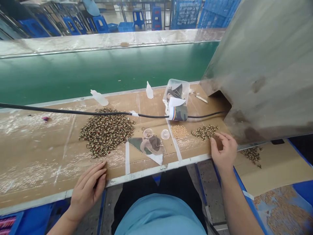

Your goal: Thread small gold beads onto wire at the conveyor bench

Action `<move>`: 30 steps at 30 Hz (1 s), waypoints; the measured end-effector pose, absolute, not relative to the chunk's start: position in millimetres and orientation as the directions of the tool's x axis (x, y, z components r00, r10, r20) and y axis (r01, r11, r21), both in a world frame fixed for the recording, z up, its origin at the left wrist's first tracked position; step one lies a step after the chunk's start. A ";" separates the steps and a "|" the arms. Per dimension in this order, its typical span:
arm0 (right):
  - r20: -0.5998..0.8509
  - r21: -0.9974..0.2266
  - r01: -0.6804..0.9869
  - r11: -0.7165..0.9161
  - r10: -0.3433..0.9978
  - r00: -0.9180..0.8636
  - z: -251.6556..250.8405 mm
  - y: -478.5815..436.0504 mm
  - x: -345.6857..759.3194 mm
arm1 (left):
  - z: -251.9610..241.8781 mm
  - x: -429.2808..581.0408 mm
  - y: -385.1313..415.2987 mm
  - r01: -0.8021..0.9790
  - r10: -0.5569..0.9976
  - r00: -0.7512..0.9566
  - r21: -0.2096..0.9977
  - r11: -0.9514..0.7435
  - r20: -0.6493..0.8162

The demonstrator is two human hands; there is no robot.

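My left hand rests at the table's front edge, just below a large pile of small dark, cream and red pieces. Its fingers are loosely curved, the thumb is apart from them, and I see nothing held. My right hand is at the right end of a smaller pile of similar pieces. Thumb and index finger are spread at the edge of that pile. Left of it lies a patch of small tan beads. Two small clear round dishes and a crumpled camouflage cloth lie between the piles.
A black cable crosses the cardboard-covered table. Behind are two white squeeze bottles, a clear plastic box with scraps, and a green conveyor belt. A large grey metal housing stands at right, more pieces below it.
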State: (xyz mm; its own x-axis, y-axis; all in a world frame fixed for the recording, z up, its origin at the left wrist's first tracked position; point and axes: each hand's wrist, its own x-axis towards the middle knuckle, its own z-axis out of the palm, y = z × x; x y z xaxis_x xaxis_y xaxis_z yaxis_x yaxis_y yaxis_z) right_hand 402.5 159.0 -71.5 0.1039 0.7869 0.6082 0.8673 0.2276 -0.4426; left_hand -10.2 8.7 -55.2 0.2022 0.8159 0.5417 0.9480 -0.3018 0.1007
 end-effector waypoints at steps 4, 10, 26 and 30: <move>0.560 -0.442 0.870 0.218 0.825 0.077 -72.2 166.5 411.5 | -63.3 -9.2 9.5 0.945 0.762 0.276 -0.018 -0.328 0.585; 0.582 -0.464 0.863 0.199 0.803 0.127 -78.7 137.9 424.7 | -65.6 -10.4 12.2 0.924 0.755 0.347 -0.068 -0.375 0.556; -0.141 -0.503 0.852 -0.144 0.987 0.084 -256.4 -42.2 423.9 | -51.7 -34.2 31.8 0.838 0.837 0.512 0.102 -0.536 0.192; -0.306 -0.382 0.839 -0.387 0.910 0.281 -253.0 -73.4 390.4 | -57.2 -53.8 51.0 0.658 0.649 0.719 0.059 -0.751 0.248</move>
